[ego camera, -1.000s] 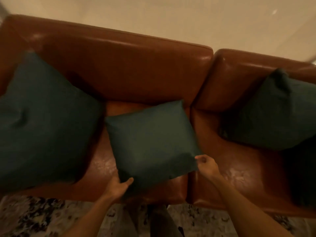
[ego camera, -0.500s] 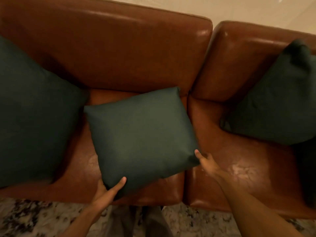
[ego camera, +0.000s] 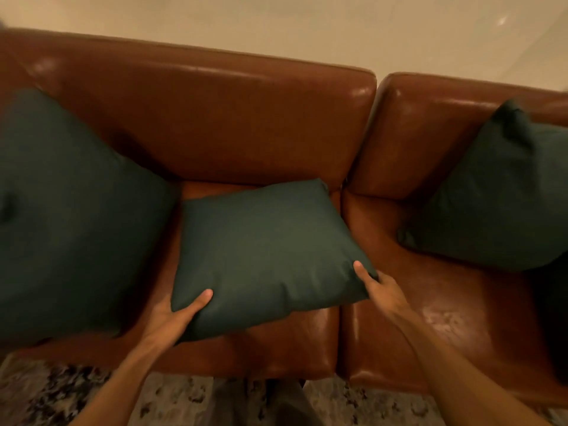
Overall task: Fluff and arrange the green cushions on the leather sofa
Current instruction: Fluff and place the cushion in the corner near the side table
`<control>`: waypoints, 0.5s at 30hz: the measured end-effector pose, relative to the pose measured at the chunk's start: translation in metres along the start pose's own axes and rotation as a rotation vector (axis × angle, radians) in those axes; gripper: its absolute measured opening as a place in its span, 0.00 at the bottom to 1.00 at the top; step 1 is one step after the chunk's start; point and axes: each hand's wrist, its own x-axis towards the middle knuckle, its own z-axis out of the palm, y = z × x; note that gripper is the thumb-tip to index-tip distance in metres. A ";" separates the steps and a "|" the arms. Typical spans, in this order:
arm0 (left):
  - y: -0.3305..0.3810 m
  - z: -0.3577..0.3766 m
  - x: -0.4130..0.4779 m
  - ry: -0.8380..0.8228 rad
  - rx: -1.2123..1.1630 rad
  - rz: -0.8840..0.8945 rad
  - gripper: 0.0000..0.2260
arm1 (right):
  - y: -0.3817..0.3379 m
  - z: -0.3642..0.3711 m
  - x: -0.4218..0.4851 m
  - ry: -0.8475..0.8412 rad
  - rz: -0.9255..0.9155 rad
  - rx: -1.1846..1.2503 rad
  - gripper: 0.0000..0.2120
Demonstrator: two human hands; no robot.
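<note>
A small dark green cushion [ego camera: 264,250] lies flat on the seat of the brown leather sofa [ego camera: 215,124], near the seam between two seat sections. My left hand [ego camera: 175,315] grips its near left corner, thumb on top and fingers underneath. My right hand [ego camera: 379,287] holds its near right corner the same way. A large green cushion [ego camera: 67,216] leans against the sofa back on the left. Another green cushion [ego camera: 498,198] leans on the right backrest.
A further dark cushion edge [ego camera: 553,318] shows at the far right. A patterned rug [ego camera: 76,395] lies in front of the sofa, with my trouser legs [ego camera: 270,404] at the bottom. A pale wall [ego camera: 276,20] rises behind the sofa.
Both hands have closed on the small cushion's near corners; the right thumb now lies on top. The cushion's near edge looks slightly raised and turned squarer to the sofa.
</note>
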 end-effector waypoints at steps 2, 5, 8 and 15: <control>0.037 0.000 -0.012 0.008 -0.099 -0.055 0.39 | -0.007 -0.004 -0.006 0.000 -0.041 0.092 0.39; 0.070 -0.007 -0.012 0.024 -0.099 -0.046 0.22 | -0.019 -0.014 -0.013 -0.002 -0.135 0.136 0.36; 0.094 -0.015 -0.006 0.048 -0.091 0.008 0.18 | -0.035 -0.025 -0.017 0.029 -0.200 0.122 0.16; 0.146 -0.014 0.016 0.077 -0.041 0.172 0.16 | -0.071 -0.056 -0.006 0.186 -0.313 0.072 0.03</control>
